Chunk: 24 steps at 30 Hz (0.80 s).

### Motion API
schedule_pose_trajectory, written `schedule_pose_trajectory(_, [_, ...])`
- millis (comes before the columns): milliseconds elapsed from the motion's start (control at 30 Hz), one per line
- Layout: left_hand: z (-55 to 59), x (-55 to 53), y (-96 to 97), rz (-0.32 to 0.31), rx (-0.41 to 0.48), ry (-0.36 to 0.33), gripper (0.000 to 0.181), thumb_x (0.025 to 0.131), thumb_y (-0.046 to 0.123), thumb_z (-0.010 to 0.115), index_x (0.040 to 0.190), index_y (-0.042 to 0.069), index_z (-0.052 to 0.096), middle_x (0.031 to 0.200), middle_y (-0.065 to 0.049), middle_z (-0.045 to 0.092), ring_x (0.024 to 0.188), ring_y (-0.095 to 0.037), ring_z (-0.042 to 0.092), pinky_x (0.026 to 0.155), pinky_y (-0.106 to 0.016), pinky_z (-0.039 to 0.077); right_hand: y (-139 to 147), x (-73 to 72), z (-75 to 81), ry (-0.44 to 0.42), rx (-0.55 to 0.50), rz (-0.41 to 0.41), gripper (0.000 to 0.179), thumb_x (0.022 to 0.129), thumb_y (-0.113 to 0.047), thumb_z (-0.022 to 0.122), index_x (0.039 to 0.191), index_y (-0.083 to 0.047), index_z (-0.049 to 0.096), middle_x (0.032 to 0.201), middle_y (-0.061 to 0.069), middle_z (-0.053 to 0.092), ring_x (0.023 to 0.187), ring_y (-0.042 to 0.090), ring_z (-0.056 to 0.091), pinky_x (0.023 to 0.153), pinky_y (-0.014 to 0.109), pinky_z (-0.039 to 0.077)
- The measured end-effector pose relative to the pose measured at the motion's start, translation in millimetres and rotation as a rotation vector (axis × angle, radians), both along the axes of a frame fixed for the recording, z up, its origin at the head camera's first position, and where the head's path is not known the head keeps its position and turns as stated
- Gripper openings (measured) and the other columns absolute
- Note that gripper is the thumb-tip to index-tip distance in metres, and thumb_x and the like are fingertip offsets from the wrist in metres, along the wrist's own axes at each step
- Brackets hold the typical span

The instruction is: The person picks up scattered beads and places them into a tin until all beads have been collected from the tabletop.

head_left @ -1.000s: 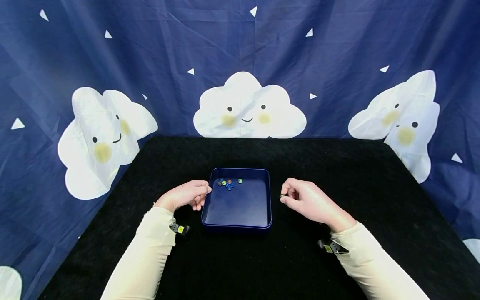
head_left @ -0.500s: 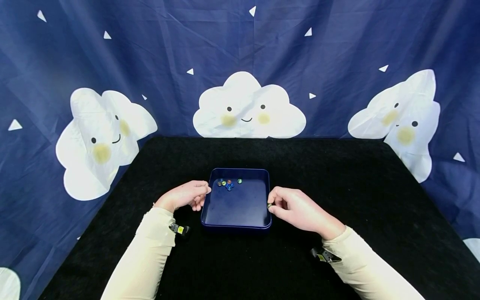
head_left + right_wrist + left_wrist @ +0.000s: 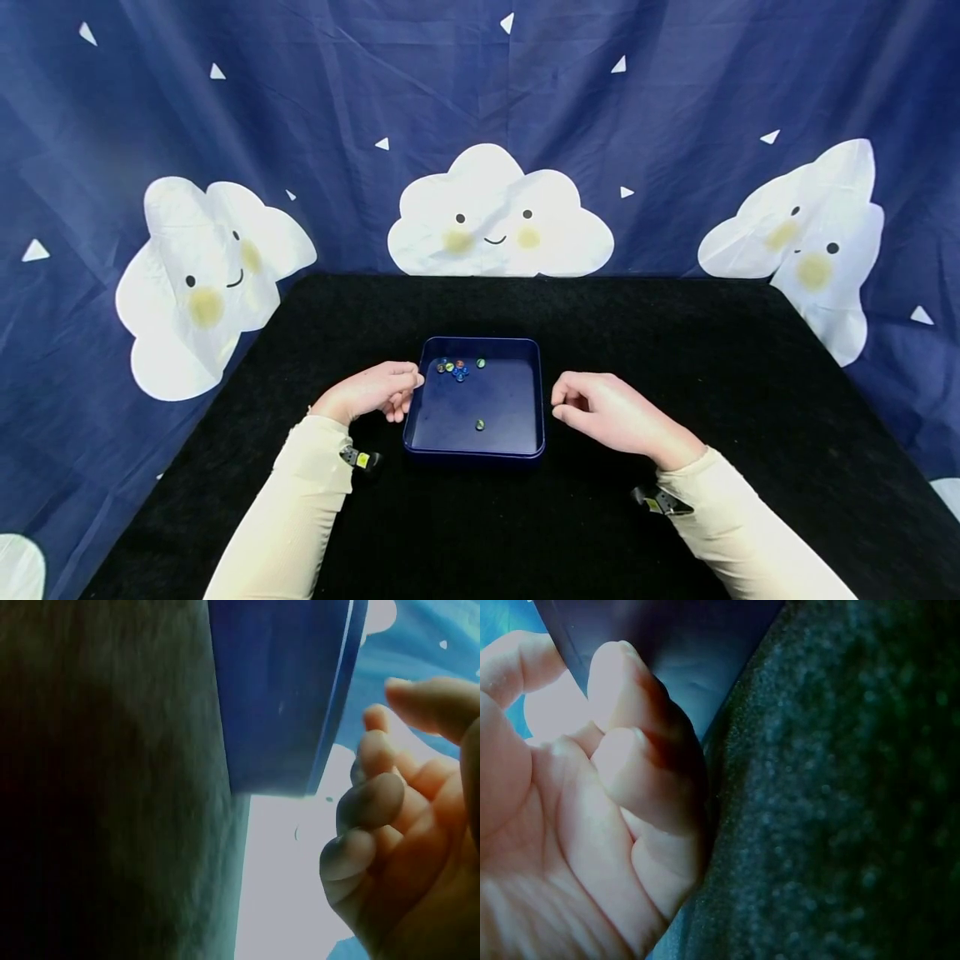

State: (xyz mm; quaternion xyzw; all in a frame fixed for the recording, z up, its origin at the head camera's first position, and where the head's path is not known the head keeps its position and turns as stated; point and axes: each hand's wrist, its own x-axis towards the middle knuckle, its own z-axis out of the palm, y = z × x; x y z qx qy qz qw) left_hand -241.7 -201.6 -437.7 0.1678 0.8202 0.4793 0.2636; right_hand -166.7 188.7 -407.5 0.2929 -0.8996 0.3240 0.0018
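A square dark blue tray (image 3: pixel 510 400) with low walls stands on the black cloth. My left hand (image 3: pixel 371 392) pinches its left wall at the rim between thumb and fingers; the left wrist view shows the fingers (image 3: pixel 649 772) beside the wall. Within the tray, a green marble (image 3: pixel 480 425) lies near the front side. Another green marble (image 3: pixel 481 363) is near the back. Several blue, orange and yellowish marbles (image 3: pixel 460 372) cluster at the back left. Just off the right wall hovers my right hand (image 3: pixel 618 412), fingers loosely bent, thumb apart from them, holding nothing.
Black cloth (image 3: pixel 637 325) covers the table around the tray. Behind it and at both sides hangs a dark blue curtain (image 3: pixel 337 83) with smiling white clouds (image 3: pixel 498 225). Each wrist carries a small black camera (image 3: pixel 367 461).
My right hand moved left to the tray's right wall, let go of a green marble and drew back right. That marble now lies near the tray's front. My left hand has stayed in place.
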Motion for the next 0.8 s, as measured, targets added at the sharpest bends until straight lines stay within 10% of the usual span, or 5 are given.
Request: schedule_pose_trajectory(800, [-1.1,-0.2,0.0,0.001,0.005,0.007,0.032,0.101,0.023,0.050,0.078,0.000,0.052,0.070,-0.012,0.059,0.059,-0.022,0.060,0.056,-0.034,0.052,80.5,-11.2,14.0,-0.329,0.267,-0.011,0.013,0.091,-0.021,0.072,0.085,-0.021,0.060,0.071,-0.009,0.058,0.063,0.009,0.055,0.065,0.030,0.044])
